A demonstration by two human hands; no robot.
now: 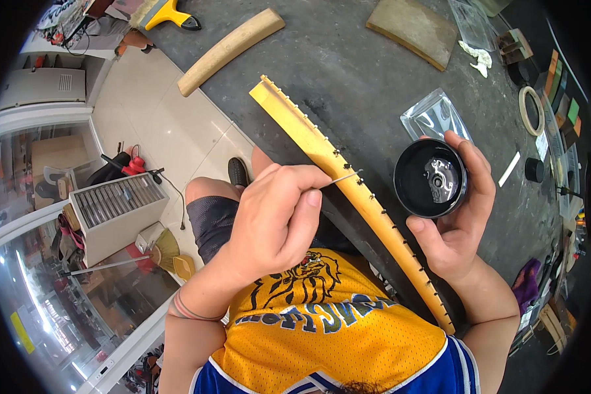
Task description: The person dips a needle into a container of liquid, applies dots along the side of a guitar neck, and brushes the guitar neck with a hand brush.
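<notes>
My left hand point(279, 213) is closed in a pinch on a thin metal rod point(343, 177). The rod's tip meets the edge of a long, slightly curved yellow-orange wooden strip point(299, 125). This strip slants across the dark bench down to my right side. Small pale bumps line the edge at its far end, and black blobs dot the rest. Held in my right hand point(463, 217) is a round black dish point(431, 178), open side facing up. Glossy black stuff reflects light inside it. Fingers and thumb wrap around its rim, to the right of the strip.
A clear plastic tray point(437, 115) lies just beyond the dish. Farther back on the bench point(335, 72) are a curved wooden bar point(233, 49), a flat brown block point(414, 31) and a yellow-handled brush point(167, 16). At right sit a tape roll point(532, 111) and a white strip point(509, 169).
</notes>
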